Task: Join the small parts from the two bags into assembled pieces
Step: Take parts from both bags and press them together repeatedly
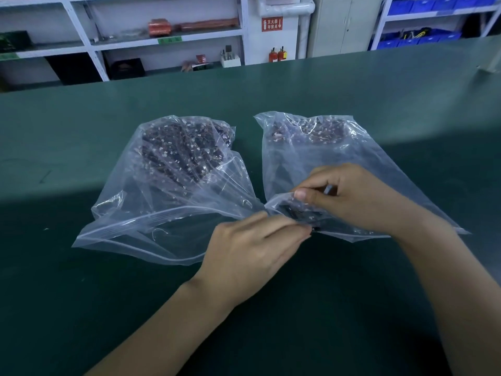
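Since both bags lie on table [81,294], left bag [162,185] beside right bag [311,158]: film soft, slippery, light; take by mouth edge. Left hand [252,253] pinches film there. Right hand [352,196] grips small dark part [328,189]: tiny, probably fragile; hold body, not wires.

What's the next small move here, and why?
Probably bring the two hands together and mate the parts. The right hand pinches a small dark part over the right bag's mouth; the left hand fingertips sit just below, at that opening.
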Tool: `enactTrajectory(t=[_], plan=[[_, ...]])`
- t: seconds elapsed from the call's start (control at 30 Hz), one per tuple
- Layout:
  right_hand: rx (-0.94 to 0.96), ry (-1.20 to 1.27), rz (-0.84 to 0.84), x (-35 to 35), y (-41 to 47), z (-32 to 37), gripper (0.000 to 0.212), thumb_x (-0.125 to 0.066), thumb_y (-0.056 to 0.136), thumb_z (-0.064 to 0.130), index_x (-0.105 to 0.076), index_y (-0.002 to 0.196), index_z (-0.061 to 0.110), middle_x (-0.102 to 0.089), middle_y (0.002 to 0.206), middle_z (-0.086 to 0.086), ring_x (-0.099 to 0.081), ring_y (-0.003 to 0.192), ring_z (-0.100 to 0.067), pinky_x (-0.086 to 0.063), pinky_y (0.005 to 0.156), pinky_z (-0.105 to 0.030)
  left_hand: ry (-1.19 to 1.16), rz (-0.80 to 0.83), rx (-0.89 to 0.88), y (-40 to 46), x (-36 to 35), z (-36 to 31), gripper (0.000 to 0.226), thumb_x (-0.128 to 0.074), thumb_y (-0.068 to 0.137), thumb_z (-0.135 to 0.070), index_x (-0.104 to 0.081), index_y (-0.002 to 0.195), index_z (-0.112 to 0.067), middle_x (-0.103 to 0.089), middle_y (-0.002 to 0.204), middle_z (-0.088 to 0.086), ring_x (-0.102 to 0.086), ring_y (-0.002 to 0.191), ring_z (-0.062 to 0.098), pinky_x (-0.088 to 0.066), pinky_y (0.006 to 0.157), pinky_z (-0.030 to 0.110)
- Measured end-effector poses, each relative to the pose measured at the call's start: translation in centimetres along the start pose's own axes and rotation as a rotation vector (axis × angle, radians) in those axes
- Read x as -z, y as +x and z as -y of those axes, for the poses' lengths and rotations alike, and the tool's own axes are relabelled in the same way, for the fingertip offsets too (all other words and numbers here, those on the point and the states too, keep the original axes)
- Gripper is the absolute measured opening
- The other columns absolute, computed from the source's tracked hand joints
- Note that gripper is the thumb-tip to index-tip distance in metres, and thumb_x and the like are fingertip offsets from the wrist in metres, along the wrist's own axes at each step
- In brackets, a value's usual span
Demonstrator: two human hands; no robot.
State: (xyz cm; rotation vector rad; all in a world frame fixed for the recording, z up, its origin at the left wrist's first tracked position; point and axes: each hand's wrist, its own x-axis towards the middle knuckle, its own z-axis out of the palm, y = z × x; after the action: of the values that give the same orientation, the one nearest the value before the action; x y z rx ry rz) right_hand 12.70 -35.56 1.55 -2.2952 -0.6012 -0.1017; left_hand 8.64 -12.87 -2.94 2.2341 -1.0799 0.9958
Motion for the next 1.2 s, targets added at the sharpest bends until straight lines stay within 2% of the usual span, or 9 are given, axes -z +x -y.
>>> enactTrajectory(t=[0.3, 0.4, 0.53, 0.7, 0.87, 0.93, 1.03, 1.13, 1.2], plan=[[0.041, -0.058, -0.044, -0.5, 0.2, 0.5, 0.030, -0.061, 0.096, 0.048, -0.081, 0.090, 0.026, -0.071, 0.081, 0.006, -0.063, 0.078, -0.014, -0.045, 0.071, -0.017, 0.189, -0.039, -0.005, 2.2, -0.5, -0.4, 0.022, -0.066, 0.104, -0.019, -0.081, 0.090, -0.024, -0.073, 0.084, -0.011, -0.069, 0.067, 0.012, -0.048, 0.045, 0.032], [0.035, -0.065, -0.072, -0.6, 0.4, 0.4, 0.032, -0.062, 0.099, 0.041, -0.079, 0.086, 0.017, -0.070, 0.079, 0.000, -0.063, 0.076, -0.019, -0.049, 0.072, -0.030, 0.315, 0.159, 0.072, 2.8, -0.2, -0.2, 0.015, -0.074, 0.095, -0.018, -0.076, 0.082, -0.025, -0.068, 0.074, -0.009, -0.064, 0.057, 0.017, -0.042, 0.040, 0.031], [0.038, -0.069, -0.071, -1.0, 0.3, 0.5, 0.034, -0.061, 0.097, 0.044, -0.080, 0.088, 0.017, -0.071, 0.080, -0.001, -0.062, 0.077, -0.019, -0.047, 0.073, -0.029, 0.458, 0.510, 0.159, 3.8, -0.3, -1.5, 0.016, -0.088, 0.077, -0.023, -0.074, 0.078, -0.030, -0.065, 0.064, -0.008, -0.061, 0.050, 0.017, -0.029, 0.043, 0.025], [-0.055, -0.030, 0.019, -1.3, 0.1, 0.5, 0.018, -0.068, 0.099, 0.039, -0.080, 0.089, 0.029, -0.074, 0.080, 0.014, -0.065, 0.076, -0.004, -0.048, 0.070, -0.017, 0.448, 0.623, 0.126, 3.4, -2.0, -3.8, 0.020, -0.077, 0.079, -0.014, -0.075, 0.094, -0.027, -0.072, 0.074, -0.001, -0.073, 0.074, 0.019, -0.029, 0.051, 0.028], [-0.087, -0.046, 0.089, -1.3, -0.1, 0.6, 0.016, -0.066, 0.097, 0.048, -0.076, 0.090, 0.038, -0.074, 0.081, 0.012, -0.068, 0.078, -0.009, -0.055, 0.078, -0.035, 0.416, 0.514, 0.066, 2.3, -1.2, -3.5, 0.028, -0.069, 0.091, -0.018, -0.074, 0.116, -0.030, -0.073, 0.096, -0.008, -0.070, 0.070, 0.018, -0.038, 0.048, 0.029], [-0.092, -0.058, 0.095, -1.2, 0.0, 0.8, 0.020, -0.065, 0.095, 0.052, -0.076, 0.090, 0.036, -0.073, 0.079, 0.005, -0.067, 0.077, -0.017, -0.054, 0.079, -0.044, 0.318, 0.409, 0.037, 1.8, 0.2, -3.2, 0.014, -0.063, 0.102, -0.027, -0.076, 0.099, -0.027, -0.071, 0.089, -0.009, -0.067, 0.063, 0.017, -0.043, 0.044, 0.031], [-0.070, -0.093, 0.096, -1.6, -0.3, 1.2, 0.028, -0.066, 0.090, 0.062, -0.074, 0.088, 0.035, -0.071, 0.078, 0.008, -0.065, 0.076, -0.013, -0.054, 0.077, -0.039, 0.223, 0.251, 0.062, 0.8, 2.6, -2.3, 0.043, -0.059, 0.105, -0.039, -0.063, 0.066, -0.022, -0.056, 0.066, -0.005, -0.057, 0.054, 0.018, -0.036, 0.043, 0.029], [-0.051, -0.149, 0.018, -2.2, -0.3, 1.8, 0.047, -0.054, 0.087, 0.077, -0.066, 0.072, 0.034, -0.065, 0.071, 0.009, -0.061, 0.072, -0.009, -0.050, 0.069, -0.032, 0.303, 0.320, 0.205, -0.6, 4.7, -0.5, 0.044, -0.053, 0.102, -0.043, -0.055, 0.062, -0.022, -0.052, 0.061, -0.007, -0.059, 0.054, 0.022, -0.040, 0.046, 0.029], [-0.032, -0.158, -0.082, -2.9, -0.1, 2.0, 0.050, -0.052, 0.096, 0.066, -0.050, 0.061, 0.030, -0.054, 0.063, 0.007, -0.052, 0.063, -0.010, -0.044, 0.063, -0.033, 0.369, 0.373, 0.280, -1.6, 6.0, 1.1, 0.038, -0.050, 0.100, -0.042, -0.056, 0.068, -0.024, -0.053, 0.067, -0.008, -0.060, 0.066, 0.021, -0.048, 0.053, 0.033]])
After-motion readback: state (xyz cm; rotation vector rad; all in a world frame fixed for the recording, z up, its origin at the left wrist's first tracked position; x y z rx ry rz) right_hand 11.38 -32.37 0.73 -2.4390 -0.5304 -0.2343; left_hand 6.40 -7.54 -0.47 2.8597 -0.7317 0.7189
